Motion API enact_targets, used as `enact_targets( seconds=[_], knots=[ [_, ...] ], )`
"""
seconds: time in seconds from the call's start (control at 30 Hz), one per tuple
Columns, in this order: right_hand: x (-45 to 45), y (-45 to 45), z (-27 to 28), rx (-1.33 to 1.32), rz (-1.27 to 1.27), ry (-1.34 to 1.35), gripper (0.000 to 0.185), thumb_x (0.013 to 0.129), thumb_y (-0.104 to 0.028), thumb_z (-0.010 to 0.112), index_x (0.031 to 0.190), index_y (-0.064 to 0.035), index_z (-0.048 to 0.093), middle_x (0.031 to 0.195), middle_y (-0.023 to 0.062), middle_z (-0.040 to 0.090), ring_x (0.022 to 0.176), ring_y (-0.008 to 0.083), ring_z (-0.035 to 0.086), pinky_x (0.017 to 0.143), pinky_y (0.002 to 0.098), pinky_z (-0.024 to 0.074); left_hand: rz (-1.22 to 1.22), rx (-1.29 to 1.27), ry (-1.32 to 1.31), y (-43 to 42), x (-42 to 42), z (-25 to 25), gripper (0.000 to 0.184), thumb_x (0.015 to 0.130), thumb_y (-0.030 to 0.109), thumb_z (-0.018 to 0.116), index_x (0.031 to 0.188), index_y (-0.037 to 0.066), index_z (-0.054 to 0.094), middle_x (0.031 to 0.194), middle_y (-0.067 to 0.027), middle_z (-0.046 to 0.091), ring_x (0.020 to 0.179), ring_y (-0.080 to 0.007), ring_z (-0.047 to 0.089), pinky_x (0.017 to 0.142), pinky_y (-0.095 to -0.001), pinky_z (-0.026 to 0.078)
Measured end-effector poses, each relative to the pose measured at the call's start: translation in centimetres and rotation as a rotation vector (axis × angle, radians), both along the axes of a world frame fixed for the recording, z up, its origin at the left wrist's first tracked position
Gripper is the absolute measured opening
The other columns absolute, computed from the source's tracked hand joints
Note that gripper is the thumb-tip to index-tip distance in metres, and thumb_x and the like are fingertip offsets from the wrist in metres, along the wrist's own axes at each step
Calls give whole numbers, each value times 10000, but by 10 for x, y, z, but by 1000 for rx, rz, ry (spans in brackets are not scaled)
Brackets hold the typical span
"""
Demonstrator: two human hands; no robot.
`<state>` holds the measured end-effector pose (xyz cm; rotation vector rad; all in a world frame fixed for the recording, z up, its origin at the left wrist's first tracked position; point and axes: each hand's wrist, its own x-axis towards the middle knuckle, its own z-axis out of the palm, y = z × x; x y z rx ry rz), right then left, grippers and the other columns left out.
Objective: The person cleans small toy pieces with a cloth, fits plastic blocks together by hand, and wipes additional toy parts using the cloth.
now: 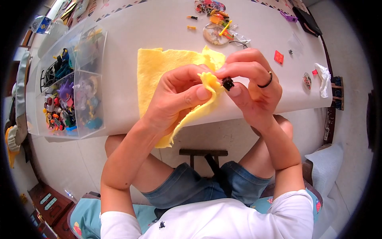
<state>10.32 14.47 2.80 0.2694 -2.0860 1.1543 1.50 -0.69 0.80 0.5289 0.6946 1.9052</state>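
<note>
A yellow cloth [155, 69] lies partly on the table, and one edge of it is lifted and bunched between my hands. My left hand [179, 91] is closed, pinching a fold of this cloth between thumb and fingers. In my right hand [252, 81] a small black piece [228, 83], like a toy part, is held between thumb and fingers. The piece is right beside the bunched cloth; whether they touch is hard to see. A dark ring sits on one right-hand finger.
A clear compartment box [105, 51] full of small toy parts stands at left. Farther back are loose colourful pieces [219, 18] and a round clear dish [215, 35]. At right lie a red piece [279, 57], a crumpled white tissue [323, 79] and a black case [306, 22].
</note>
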Motion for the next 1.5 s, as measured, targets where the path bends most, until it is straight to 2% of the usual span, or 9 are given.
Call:
enact_targets(
  seconds=[0.2, 0.4, 0.5, 0.7, 0.87, 1.07, 1.2, 1.37, 1.5],
  knots=[
    [-8, -13, 18, -224, -46, 68, 132, 741, -59, 636, 856, -6, 597, 888, 103, 565, 860, 187, 535, 763, 278, 418, 91, -261, 185, -9, 0, 5, 140, 844, 195, 585, 855, 57, 570, 772, 49, 498, 714, -12, 440, 618, -160, 371],
    [-73, -91, 84, 302, 98, -107, 100, 723, -37, 621, 819, -31, 597, 780, 58, 560, 736, 145, 530, 673, 274, 437, 244, -123, 89, -15, -11, -2, 198, 852, 236, 564, 904, 45, 575, 779, 40, 514, 712, -16, 442, 629, -179, 375],
    [-123, -124, 85, 424, 221, -107, 89, 729, -89, 644, 801, -46, 615, 755, 47, 568, 634, 155, 536, 609, 268, 443, 244, -112, 178, -15, -15, -8, 191, 848, 224, 562, 907, 42, 576, 758, 32, 523, 675, -23, 442, 601, -191, 382],
    [-180, -166, 74, 749, 117, -172, 176, 775, -259, 608, 793, -93, 663, 792, 71, 610, 672, 241, 599, 616, 339, 478, 143, -88, 222, -25, -19, -3, 162, 830, 193, 573, 896, 45, 578, 745, 17, 537, 655, -33, 464, 590, -205, 406],
    [-152, -117, 102, 694, -55, -182, 176, 771, -262, 616, 821, -102, 670, 762, 68, 611, 657, 194, 603, 610, 310, 477, 118, -124, 301, -34, -20, -8, 197, 840, 225, 569, 942, 57, 564, 823, 19, 534, 778, -53, 512, 708, -216, 434],
    [-101, 19, 80, 774, -469, -632, 178, 768, -209, 638, 841, -49, 665, 725, 70, 651, 632, 136, 599, 586, 271, 467, 26, -377, 320, -47, -18, 6, 193, 834, 242, 569, 893, 63, 530, 800, -23, 573, 679, -100, 578, 597, -232, 499],
    [-82, 42, 38, 712, -305, -745, 153, 733, -176, 657, 823, -53, 667, 746, 82, 641, 635, 165, 609, 615, 281, 483, 68, -397, 317, -49, -19, 5, 171, 849, 215, 549, 919, 61, 526, 810, -34, 594, 680, -93, 591, 604, -225, 501],
    [-102, 20, 0, 797, -336, -507, 116, 729, -176, 624, 775, -73, 645, 764, 63, 624, 723, 243, 605, 655, 337, 481, 139, -354, 234, -42, -24, 2, 148, 856, 168, 529, 916, 33, 514, 826, -60, 605, 659, -106, 601, 602, -234, 503],
    [-108, 30, -1, 603, -223, -596, 106, 746, -149, 623, 776, -48, 629, 772, 66, 638, 704, 205, 617, 634, 314, 489, 272, -308, 136, -38, -34, -11, 148, 877, 164, 502, 952, 37, 512, 844, -49, 606, 694, -96, 602, 613, -221, 497]
  ],
)
